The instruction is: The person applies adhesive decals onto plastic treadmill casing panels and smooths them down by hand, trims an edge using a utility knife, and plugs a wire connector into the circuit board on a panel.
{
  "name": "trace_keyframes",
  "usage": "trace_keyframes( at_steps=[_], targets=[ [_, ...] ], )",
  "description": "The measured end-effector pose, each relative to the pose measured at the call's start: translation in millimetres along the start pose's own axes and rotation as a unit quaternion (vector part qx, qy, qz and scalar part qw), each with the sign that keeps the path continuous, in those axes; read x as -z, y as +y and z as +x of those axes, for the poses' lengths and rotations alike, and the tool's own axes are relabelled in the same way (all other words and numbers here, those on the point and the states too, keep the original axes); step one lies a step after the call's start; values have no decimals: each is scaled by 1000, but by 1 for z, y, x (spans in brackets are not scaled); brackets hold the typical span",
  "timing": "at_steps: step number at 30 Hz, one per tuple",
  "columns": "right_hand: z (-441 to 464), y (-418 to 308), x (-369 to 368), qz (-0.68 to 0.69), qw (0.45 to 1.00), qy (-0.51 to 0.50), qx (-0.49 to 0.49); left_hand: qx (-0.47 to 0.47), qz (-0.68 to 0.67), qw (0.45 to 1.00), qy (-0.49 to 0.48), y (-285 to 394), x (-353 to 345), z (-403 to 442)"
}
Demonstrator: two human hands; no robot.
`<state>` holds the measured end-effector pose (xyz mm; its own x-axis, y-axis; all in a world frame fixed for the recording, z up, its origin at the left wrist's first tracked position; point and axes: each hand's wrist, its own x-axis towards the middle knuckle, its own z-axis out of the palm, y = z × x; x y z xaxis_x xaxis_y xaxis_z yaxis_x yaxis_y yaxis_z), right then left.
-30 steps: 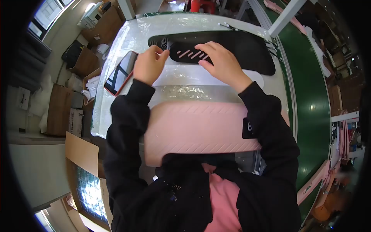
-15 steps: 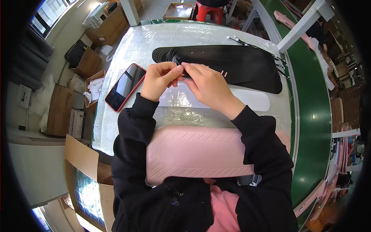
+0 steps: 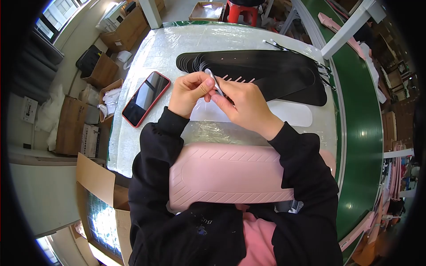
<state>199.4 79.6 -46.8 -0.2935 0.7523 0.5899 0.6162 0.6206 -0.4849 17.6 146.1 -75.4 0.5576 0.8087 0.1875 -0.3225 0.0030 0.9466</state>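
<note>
My left hand (image 3: 188,94) is closed in a pinch, thumb against forefinger, at the edge of a thin sheet (image 3: 214,83) that looks pale on the side I see. My right hand (image 3: 248,104) grips the same sheet from the right, its fingers partly hiding it. A black sheet with a rounded end (image 3: 290,83) extends to the right behind that hand; whether it joins the pale edge I cannot tell. Beneath lies a fanned stack of black sheets (image 3: 248,57). Short pink marks show just above my right hand. A white rounded sheet (image 3: 290,113) lies below the hands.
A pink board with grooved edges (image 3: 230,170) lies close to my body. At the left is a phone in a red case (image 3: 146,99). Black cables (image 3: 284,48) lie at the back right, beside the green conveyor (image 3: 361,128). An open carton (image 3: 95,179) stands lower left.
The pale edge between my hands has come into view. My right hand has turned slightly, and the black sheet's rounded end now shows more clearly at the right. The camera view has shifted a little.
</note>
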Motion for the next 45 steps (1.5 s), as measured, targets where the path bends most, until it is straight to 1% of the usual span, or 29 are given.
trace_keyframes(
  at_steps=[1, 4, 7, 9, 11, 12, 13, 14, 15, 17, 18, 20, 22, 23, 24, 26, 28, 30, 31, 32, 33, 34, 35, 36, 37, 39, 42, 44, 45],
  targets=[
    [2, -3, 4, 0, 1000, 0, 0, -6, 0, 1000, 0, -1, -1, 0],
    [8, -12, 18, 126, 979, -56, -150, -19, 14, 1000, -1, 5, -6, -2],
    [4, -1, 30, 125, 968, -32, -215, -32, 38, 999, -5, 11, -13, -9],
    [-1, 8, 60, 166, 937, 12, -309, 4, 198, 980, 36, 18, -1, -19],
    [-23, 25, 128, 209, 895, 103, -380, -7, 370, 925, 87, 21, 13, -31],
    [-43, 45, 168, 218, 855, 202, -426, -37, 461, 879, 117, 22, 22, -39],
    [-78, 71, 221, 308, 810, 233, -440, -34, 507, 852, 128, 23, 31, -48],
    [-119, 102, 280, 252, 788, 318, -463, -31, 549, 824, 138, 24, 40, -57],
    [-159, 120, 335, 239, 723, 441, -475, -25, 545, 828, 131, 22, 49, -64],
    [-256, 152, 467, 210, 716, 485, -457, -12, 648, 749, 138, 17, 63, -75],
    [-306, 169, 541, 193, 715, 498, -452, -9, 644, 755, 126, 15, 64, -78],
    [-334, 144, 591, 164, 709, 515, -453, 42, 678, 726, 108, 15, 62, -79],
    [-283, 76, 554, -7, 748, 576, -329, 54, 707, 699, 95, 14, 61, -77],
    [-260, 50, 534, -26, 756, 579, -304, 62, 738, 665, 96, 14, 59, -75],
    [-238, 32, 517, -43, 765, 579, -277, 62, 736, 669, 84, 15, 57, -75],
    [-202, 12, 499, -14, 770, 592, -239, 102, 839, 530, 66, 28, 47, -68],
    [-168, -19, 442, -12, 827, 542, -150, 56, 846, 524, 87, 50, 22, -56],
    [-142, -50, 376, 38, 809, 543, -220, -51, 782, 612, 107, 78, -30, -33],
    [-127, -49, 336, -73, 838, 522, -139, -112, 724, 675, 93, 89, -63, -23],
    [-111, -49, 294, -183, 849, 493, -54, -237, 626, 742, 36, 88, -81, -13],
    [-93, -75, 250, -140, 853, 485, -133, -257, 537, 803, -32, 93, -110, -6],
    [-82, -99, 214, -96, 851, 471, -211, -331, 472, 811, -96, 103, -148, -5],
    [-80, -90, 190, -45, 868, 476, -135, -359, 400, 835, -117, 104, -171, -1],
    [-78, -84, 171, 6, 877, 476, -59, -386, 428, 805, -140, 111, -185, 0],
    [-75, -85, 161, 14, 876, 479, -55, -408, 455, 774, -163, 119, -198, -2],
    [-68, -92, 145, -318, 820, 470, 74, -437, 453, 768, -118, 137, -232, -11],
    [-66, -103, 138, -291, 834, 464, 73, -494, 434, 753, -25, 149, -252, -27],
    [-61, -106, 128, -273, 840, 463, 74, -442, 458, 770, 33, 151, -247, -37],
    [-54, -103, 121, -169, 858, 477, 82, -416, 469, 777, 63, 152, -244, -37]
  ],
)
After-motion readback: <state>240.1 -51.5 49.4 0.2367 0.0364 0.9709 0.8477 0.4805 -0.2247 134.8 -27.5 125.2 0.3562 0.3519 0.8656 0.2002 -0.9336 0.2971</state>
